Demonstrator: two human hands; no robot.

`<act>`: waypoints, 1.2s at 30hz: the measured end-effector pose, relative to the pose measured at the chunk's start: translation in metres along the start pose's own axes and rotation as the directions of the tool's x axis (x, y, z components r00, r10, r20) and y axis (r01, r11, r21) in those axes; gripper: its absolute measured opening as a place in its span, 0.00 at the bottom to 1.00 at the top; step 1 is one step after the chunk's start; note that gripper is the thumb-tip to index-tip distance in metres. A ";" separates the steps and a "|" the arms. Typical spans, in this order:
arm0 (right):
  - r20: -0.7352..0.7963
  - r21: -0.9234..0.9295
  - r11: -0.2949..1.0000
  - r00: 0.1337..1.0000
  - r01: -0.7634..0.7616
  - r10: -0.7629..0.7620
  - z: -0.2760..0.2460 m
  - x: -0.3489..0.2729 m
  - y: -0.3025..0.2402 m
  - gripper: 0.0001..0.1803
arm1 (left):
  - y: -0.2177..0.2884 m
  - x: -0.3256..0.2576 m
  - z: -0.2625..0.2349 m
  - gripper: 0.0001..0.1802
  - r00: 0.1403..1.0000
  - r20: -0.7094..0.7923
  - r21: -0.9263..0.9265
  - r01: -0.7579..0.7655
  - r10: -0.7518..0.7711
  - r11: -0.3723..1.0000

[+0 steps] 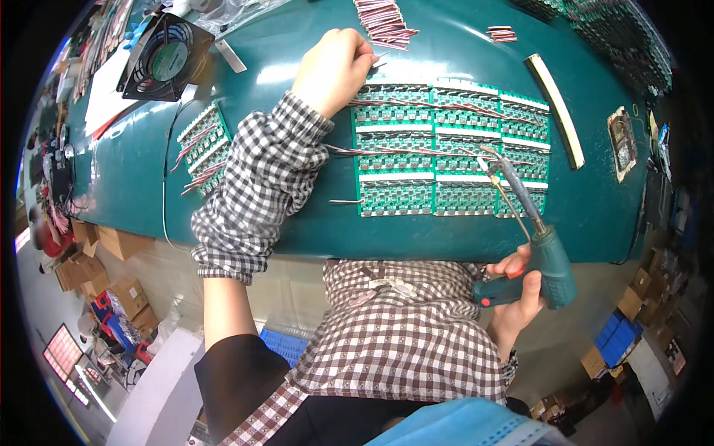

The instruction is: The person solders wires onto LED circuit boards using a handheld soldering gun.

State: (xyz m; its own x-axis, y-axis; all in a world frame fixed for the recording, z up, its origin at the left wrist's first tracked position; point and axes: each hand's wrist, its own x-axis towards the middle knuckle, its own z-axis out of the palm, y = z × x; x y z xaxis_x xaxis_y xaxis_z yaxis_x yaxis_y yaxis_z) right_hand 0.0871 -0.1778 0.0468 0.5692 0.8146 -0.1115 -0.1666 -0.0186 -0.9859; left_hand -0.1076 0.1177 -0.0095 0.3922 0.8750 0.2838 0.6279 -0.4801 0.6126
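Note:
My right hand is wrapped round a green soldering gun, and its metal tip points up over the right part of the boards. A thin feed tube runs beside the tip. Beyond the upper left corner of the green circuit boards, my left hand is closed in a pinch. Short thin wires stick out at its fingertips. The boards lie side by side in a block, with red, black and white wires along the upper two rows. A single wire lies at the lowest row's left end.
A bundle of cut wires lies at the far edge, with a smaller bunch to its right. More wired boards lie left of my sleeve, near a black fan. A pale strip and a worn tray lie at right.

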 end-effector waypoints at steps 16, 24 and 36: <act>0.064 -0.070 0.992 0.992 -0.105 0.110 -0.015 -0.008 0.019 0.30 | 0.053 -0.103 -0.001 0.05 0.930 0.360 -0.084 -0.047 0.074 0.995; 0.037 -0.077 0.989 0.991 -0.129 0.132 -0.019 -0.019 0.026 0.30 | 0.061 -0.101 -0.009 0.05 0.911 0.409 -0.168 0.008 0.062 0.986; 0.022 -0.203 0.963 0.982 -0.179 0.187 -0.011 -0.022 0.021 0.29 | 0.054 -0.109 0.005 0.04 0.902 0.431 -0.139 0.045 0.019 0.989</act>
State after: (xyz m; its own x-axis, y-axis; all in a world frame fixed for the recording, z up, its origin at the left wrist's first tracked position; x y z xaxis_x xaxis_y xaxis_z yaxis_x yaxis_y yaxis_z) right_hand 0.0794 -0.2026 0.0277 0.5104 0.8090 -0.2915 -0.0986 -0.2817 -0.9544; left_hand -0.1128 -0.0037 -0.0112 0.6555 0.7535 -0.0500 0.5454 -0.4266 0.7215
